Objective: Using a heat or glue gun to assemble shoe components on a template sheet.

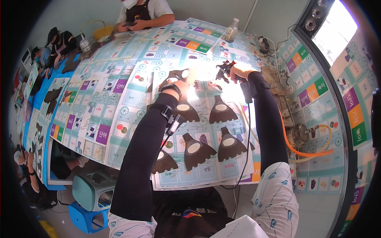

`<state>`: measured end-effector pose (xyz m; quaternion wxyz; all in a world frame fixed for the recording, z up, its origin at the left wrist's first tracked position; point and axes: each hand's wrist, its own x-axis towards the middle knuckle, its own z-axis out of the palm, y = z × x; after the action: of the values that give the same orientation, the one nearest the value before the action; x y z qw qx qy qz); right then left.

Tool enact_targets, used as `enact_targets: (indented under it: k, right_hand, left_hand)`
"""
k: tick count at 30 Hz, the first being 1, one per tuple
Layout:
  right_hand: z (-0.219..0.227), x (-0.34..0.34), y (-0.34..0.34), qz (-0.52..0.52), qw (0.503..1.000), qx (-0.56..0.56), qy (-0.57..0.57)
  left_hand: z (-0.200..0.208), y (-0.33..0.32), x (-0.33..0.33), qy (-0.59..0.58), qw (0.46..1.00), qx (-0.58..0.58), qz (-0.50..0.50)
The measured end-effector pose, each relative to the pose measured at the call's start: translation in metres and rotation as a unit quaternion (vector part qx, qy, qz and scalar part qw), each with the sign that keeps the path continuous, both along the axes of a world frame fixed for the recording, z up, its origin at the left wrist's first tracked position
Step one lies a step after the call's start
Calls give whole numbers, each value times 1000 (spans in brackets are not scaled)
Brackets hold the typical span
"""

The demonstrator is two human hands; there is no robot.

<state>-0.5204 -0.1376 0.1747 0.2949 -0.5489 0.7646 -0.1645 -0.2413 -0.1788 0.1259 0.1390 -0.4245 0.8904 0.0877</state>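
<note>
Several dark brown fan-shaped pieces with scalloped edges and a pale oval patch lie on a printed sheet [170,182] before me. My left hand [181,88] is at the far-left piece [174,74], above another brown piece [186,112]; glare hides its fingers. My right hand [241,73] is closed round a dark object with reddish parts [225,71], its kind unclear, held over the far right of the sheet. A brown piece [222,110] lies below that hand, with further ones [198,149] [230,146] nearer me. Black sleeves cover both forearms.
An orange hose [287,144] curves along the right side. A glass bottle [231,30] stands at the back. One person [145,16] sits across the table; others work at the left beside a blue-covered table [47,115]. Plastic stools [91,190] stand below, at left.
</note>
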Motion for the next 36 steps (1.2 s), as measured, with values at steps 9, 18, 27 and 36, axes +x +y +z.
enact_targets:
  k: [9,18,27,36]
  right_hand:
    - [12,0,9,-41,998,-29,23]
    - [89,18,49,-13,996,-66,-50]
    - [104,49,63,14,997,-65,-33]
    - [101,60,54,27,999,-22,-26]
  left_hand:
    - [-19,-15,-1,16,999,-20,-25]
    - [-44,-21,-20,256,940,-224,-21]
    - [-68,-31,-43,170,961,-211,-62]
    - [-51,-36,-9,155,953,-162,-204]
